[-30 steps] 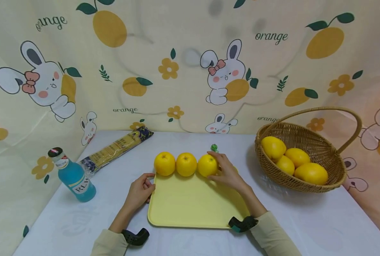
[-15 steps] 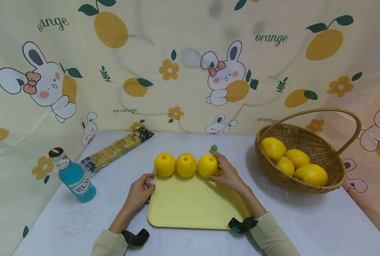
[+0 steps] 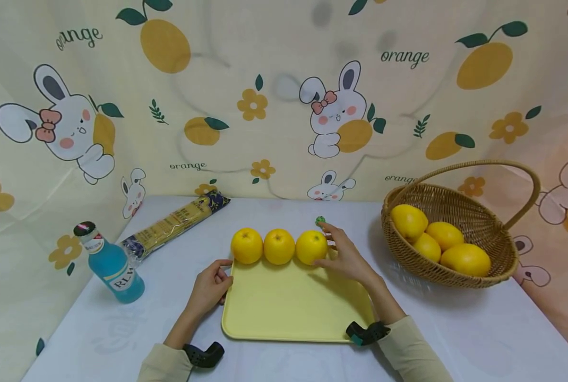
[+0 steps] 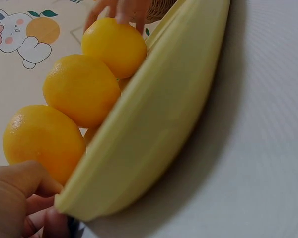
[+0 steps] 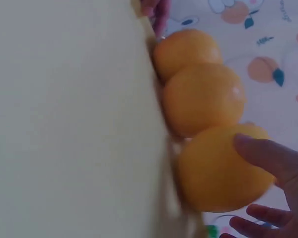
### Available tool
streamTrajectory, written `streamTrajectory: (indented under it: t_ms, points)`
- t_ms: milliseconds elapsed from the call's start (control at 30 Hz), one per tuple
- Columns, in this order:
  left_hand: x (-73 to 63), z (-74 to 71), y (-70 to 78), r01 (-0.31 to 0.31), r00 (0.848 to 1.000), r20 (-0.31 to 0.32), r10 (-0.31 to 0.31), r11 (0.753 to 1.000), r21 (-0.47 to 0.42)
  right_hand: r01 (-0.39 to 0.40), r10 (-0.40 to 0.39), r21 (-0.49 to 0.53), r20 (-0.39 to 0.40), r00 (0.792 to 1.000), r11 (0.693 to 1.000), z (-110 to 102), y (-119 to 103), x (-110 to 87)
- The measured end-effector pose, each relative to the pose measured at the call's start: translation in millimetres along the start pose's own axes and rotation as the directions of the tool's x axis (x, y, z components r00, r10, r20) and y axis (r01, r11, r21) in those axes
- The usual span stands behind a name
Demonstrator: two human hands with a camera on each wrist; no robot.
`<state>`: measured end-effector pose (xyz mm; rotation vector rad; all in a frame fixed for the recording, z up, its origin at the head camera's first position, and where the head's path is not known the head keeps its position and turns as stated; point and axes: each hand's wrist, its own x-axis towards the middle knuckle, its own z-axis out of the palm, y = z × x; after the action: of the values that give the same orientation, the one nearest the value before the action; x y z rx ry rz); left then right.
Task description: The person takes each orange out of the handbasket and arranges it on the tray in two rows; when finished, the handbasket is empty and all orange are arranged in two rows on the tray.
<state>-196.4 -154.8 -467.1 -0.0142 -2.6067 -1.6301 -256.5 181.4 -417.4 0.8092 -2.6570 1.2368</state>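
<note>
And it's the pale-yellow tray [image 3: 293, 307] posing the biggest danger: the left hand [image 3: 208, 286] pinches its far left corner, and I'd judge a tug there could start the round cargo rolling. Over at the tray's far right, the right hand [image 3: 347, 258] has fingers spread apart, thumb at the end orange [image 3: 311, 248], touching or just beside it; a careless brush might knock that fruit off line and bump its neighbours.

Containers now! The wicker basket [image 3: 405, 255], right of the tray, holds four yellow fruits [image 3: 465, 259]. The tray has three oranges [image 3: 279, 246] lined up along its far edge; inside the rim or on it, I can't tell. Beyond the tray's far left lies the gold packet [image 3: 176, 225], contents unclear. And left of the tray, the capped blue bottle [image 3: 114, 273] stands upright.
</note>
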Motion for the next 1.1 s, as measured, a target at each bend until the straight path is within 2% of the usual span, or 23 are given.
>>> streamTrajectory:
  t_ms: [167,233,300,367,433,567,633,667,733,800,867,933,1000,1033,1100]
  points:
    - [0.7,-0.2,-0.5,0.005,1.000,0.003,-0.005,1.000,-0.004,0.030,-0.028,0.015,-0.105,0.994,0.999,-24,-10,-1.7]
    - [0.7,-0.8,-0.1,0.003,1.000,0.003,-0.003,1.000,0.001,0.064,-0.060,0.016,-0.179,0.982,0.998,-36,-21,-4.2]
    - [0.3,-1.4,0.7,0.002,1.000,0.002,-0.002,1.000,0.004,0.098,-0.092,0.010,-0.264,0.960,0.995,-49,-35,-8.2]
    - [-0.1,-1.8,1.4,0.005,1.000,0.001,-0.005,1.000,0.004,0.123,-0.112,0.010,-0.348,0.931,0.992,-62,-50,-13.5]
    - [-0.5,-1.7,1.9,0.004,1.000,0.000,-0.004,1.000,-0.002,0.145,-0.127,0.009,-0.437,0.891,0.989,-75,-60,-18.7]
    - [-0.5,-0.6,1.0,0.003,1.000,0.003,-0.003,1.000,-0.005,0.170,-0.085,0.084,-0.608,0.789,0.982,-101,-52,-26.5]
    - [-0.7,-0.3,0.8,0.004,1.000,0.005,-0.004,1.000,-0.008,0.139,-0.041,0.092,-0.670,0.741,0.986,-114,-39,-29.2]
    - [-0.7,-0.4,0.8,0.006,1.000,0.004,-0.006,1.000,-0.007,0.103,-0.018,0.083,-0.690,0.724,0.991,-120,-32,-30.3]
    - [-1.0,-0.8,1.0,0.008,1.000,-0.003,-0.008,1.000,-0.006,-0.010,0.027,0.028,-0.706,0.708,1.000,-131,-19,-32.0]
    - [-1.1,-1.1,1.1,0.010,1.000,-0.009,-0.010,1.000,-0.003,-0.148,0.081,-0.041,-0.682,0.727,0.988,-142,-10,-33.7]
    - [-0.6,-1.1,1.2,0.005,1.000,-0.011,-0.005,1.000,0.002,-0.257,0.144,-0.100,-0.614,0.776,0.961,-155,-5,-35.3]
    - [0.2,-0.6,1.1,0.004,1.000,-0.008,-0.004,1.000,0.002,-0.356,0.242,-0.148,-0.498,0.833,0.923,-168,-2,-37.2]
    - [0.6,0.0,0.7,0.004,1.000,-0.004,-0.004,1.000,0.000,-0.415,0.333,-0.210,-0.336,0.881,0.885,-182,1,-38.1]
    - [0.7,0.2,0.3,0.005,1.000,-0.002,-0.005,1.000,0.001,-0.437,0.381,-0.239,-0.246,0.891,0.867,-188,2,-38.3]
    - [0.3,0.4,-0.1,0.008,1.000,-0.002,-0.008,1.000,0.000,-0.452,0.449,-0.302,-0.086,0.890,0.839,-197,2,-37.5]
